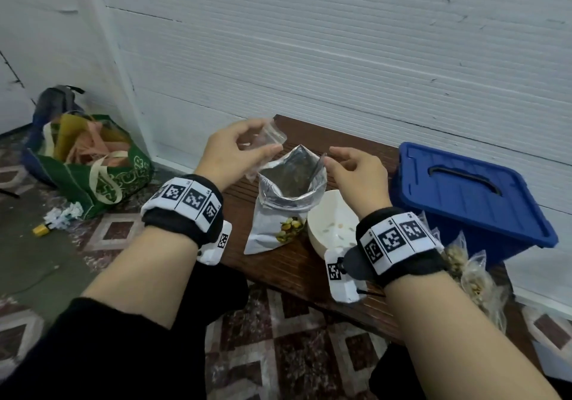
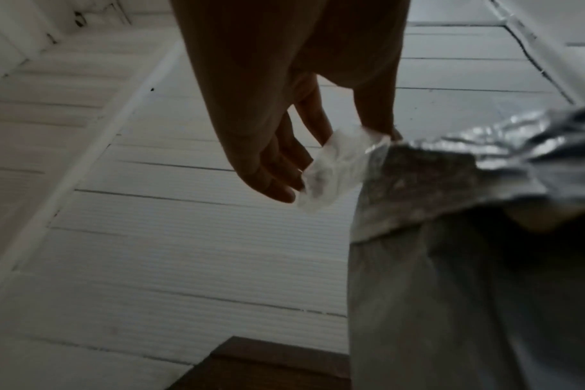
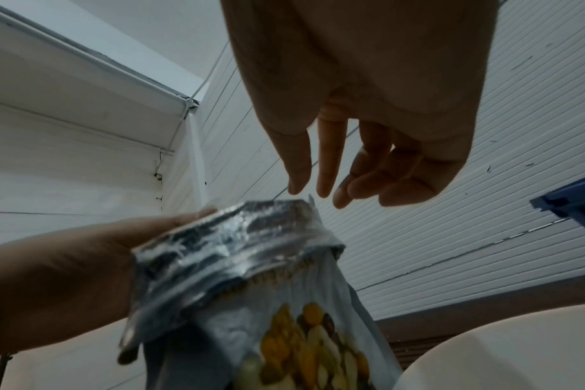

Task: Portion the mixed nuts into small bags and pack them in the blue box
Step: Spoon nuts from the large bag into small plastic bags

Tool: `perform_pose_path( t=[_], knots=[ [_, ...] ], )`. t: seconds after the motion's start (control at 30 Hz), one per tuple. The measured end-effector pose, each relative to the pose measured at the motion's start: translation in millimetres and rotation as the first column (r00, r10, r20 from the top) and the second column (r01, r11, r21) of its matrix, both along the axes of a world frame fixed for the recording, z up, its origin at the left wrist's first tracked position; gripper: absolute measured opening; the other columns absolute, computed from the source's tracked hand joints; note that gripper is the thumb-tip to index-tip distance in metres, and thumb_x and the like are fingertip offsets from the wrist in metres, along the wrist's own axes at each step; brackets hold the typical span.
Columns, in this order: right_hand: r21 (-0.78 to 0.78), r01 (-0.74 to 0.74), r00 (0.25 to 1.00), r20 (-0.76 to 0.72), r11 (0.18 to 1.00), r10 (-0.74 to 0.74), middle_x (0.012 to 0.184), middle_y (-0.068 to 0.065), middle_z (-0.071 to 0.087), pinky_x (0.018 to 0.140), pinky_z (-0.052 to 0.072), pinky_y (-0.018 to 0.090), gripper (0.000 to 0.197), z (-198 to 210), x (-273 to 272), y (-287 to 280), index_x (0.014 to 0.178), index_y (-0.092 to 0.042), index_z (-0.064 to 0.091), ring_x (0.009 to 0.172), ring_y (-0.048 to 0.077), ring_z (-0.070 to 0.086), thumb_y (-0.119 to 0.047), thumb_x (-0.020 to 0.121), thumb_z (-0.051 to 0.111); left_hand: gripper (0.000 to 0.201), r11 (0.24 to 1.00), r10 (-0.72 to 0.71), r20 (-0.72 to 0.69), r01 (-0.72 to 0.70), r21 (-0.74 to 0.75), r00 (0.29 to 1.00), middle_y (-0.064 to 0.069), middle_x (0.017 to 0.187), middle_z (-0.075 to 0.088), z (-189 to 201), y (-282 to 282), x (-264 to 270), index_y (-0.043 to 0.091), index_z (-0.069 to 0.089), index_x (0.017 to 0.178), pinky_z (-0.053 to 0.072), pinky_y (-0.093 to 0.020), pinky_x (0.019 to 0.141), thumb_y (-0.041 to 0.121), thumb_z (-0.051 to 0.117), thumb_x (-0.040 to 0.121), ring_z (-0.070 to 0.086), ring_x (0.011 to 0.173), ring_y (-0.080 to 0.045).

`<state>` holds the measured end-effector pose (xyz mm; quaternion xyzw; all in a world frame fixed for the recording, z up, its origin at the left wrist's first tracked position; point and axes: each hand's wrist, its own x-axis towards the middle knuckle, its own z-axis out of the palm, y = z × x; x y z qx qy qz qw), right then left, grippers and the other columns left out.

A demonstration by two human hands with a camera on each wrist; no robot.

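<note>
An open silver pouch of mixed nuts stands on the wooden bench. My left hand pinches an empty small clear bag just above the pouch's left rim; the left wrist view shows the same clear bag between the fingers, beside the pouch. My right hand hovers at the pouch's right rim with loosely bent fingers and holds nothing, a little above the pouch. To the right sits the blue box, with its lid on.
A white bowl with a few crumbs sits right of the pouch. Several filled small bags lie in front of the blue box. On the floor at left are a green shopping bag and a backpack. A white wall runs behind the bench.
</note>
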<state>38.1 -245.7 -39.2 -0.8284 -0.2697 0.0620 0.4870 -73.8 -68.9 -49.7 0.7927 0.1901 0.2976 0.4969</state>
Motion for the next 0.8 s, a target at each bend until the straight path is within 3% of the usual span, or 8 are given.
perform_pose_path(
  t=[0.07,0.13,0.23,0.3,0.43,0.53,0.7,0.8],
  knots=[
    [0.004,0.008,1.0,0.024,1.0,-0.008,0.09,-0.003,0.066,0.08,0.043,0.024,0.025,-3.1,2.3,8.1,0.11,-0.024,0.069,0.091,0.011,0.059,-0.033,0.087,0.067,0.041,0.998,-0.037,-0.031,0.036,-0.042,0.999,0.015,0.098,0.066,-7.7,-1.4,3.0,0.033,0.064,0.108,0.05,-0.008,0.073,0.029,0.081,0.071,0.062,0.081,0.013],
    [0.005,0.023,0.996,0.089,1.0,-0.024,0.089,0.0,0.067,0.075,0.044,0.023,0.013,-6.6,3.4,13.4,0.096,-0.025,0.071,0.085,0.011,0.06,-0.031,0.085,0.07,0.034,0.996,-0.088,-0.069,0.085,-0.037,0.994,0.018,0.091,0.062,-14.1,-1.3,4.9,0.04,0.06,0.096,0.044,-0.002,0.059,0.022,0.08,0.074,0.059,0.069,0.013],
    [0.001,0.019,0.985,0.17,1.0,-0.019,0.082,-0.006,0.065,0.077,0.047,0.026,0.001,-12.1,3.3,16.2,0.084,-0.024,0.072,0.081,0.007,0.058,-0.024,0.083,0.071,0.038,0.995,-0.098,-0.096,0.095,-0.039,0.991,0.013,0.098,0.066,-14.5,-2.0,2.8,0.043,0.063,0.102,0.047,-0.006,0.064,0.032,0.082,0.07,0.061,0.083,0.003],
    [-0.033,-0.018,0.974,0.226,0.999,0.025,0.076,-0.01,0.061,0.085,0.048,0.039,0.005,-15.3,0.1,16.3,0.08,-0.027,0.072,0.086,0.016,0.059,-0.028,0.083,0.07,0.048,0.994,-0.106,-0.103,0.101,-0.045,0.989,0.009,0.103,0.068,-14.0,-2.4,1.8,0.039,0.065,0.108,0.05,-0.01,0.071,0.041,0.082,0.063,0.063,0.092,-0.002],
    [-0.057,-0.113,0.925,0.358,0.992,0.126,0.062,-0.013,0.059,0.079,0.047,0.052,0.012,-18.3,-9.7,12.0,0.076,-0.036,0.066,0.078,0.029,0.057,-0.034,0.086,0.061,0.057,0.99,-0.144,-0.104,0.142,-0.025,0.984,0.013,0.106,0.069,-12.4,-6.6,-0.2,0.031,0.068,0.116,0.049,-0.011,0.077,0.039,0.083,0.061,0.063,0.097,0.004],
    [-0.017,-0.086,0.886,0.456,0.996,0.084,0.059,-0.021,0.049,0.076,0.046,0.046,0.012,-18.6,-8.4,5.6,0.082,-0.027,0.07,0.072,0.03,0.056,-0.027,0.089,0.061,0.06,0.987,-0.16,-0.114,0.159,-0.014,0.981,0.014,0.109,0.069,-10.5,-8.6,-1.8,0.032,0.068,0.116,0.051,-0.018,0.088,0.041,0.082,0.059,0.062,0.102,0.002],
    [-0.225,-0.082,0.861,0.474,0.971,0.183,0.057,-0.016,0.042,0.072,0.018,0.032,0.014,-28.6,-13.1,4.6,0.08,-0.022,0.066,0.082,0.024,0.048,-0.026,0.092,0.061,0.054,0.986,-0.165,-0.127,0.168,0.015,0.978,0.019,0.108,0.067,-10.7,-10.3,-1.7,0.031,0.067,0.118,0.048,-0.011,0.086,0.031,0.084,0.067,0.06,0.1,0.01],
    [-0.161,-0.117,0.934,0.318,0.98,0.164,0.058,-0.013,0.051,0.079,0.031,0.037,0.018,-30.2,-11.4,7.7,0.073,-0.026,0.061,0.083,0.028,0.055,-0.026,0.091,0.061,0.052,0.987,-0.158,-0.115,0.161,0.019,0.981,0.021,0.106,0.066,-11.2,-10.5,-1.2,0.031,0.067,0.117,0.047,-0.008,0.083,0.028,0.084,0.068,0.058,0.097,0.015]
  ],
)
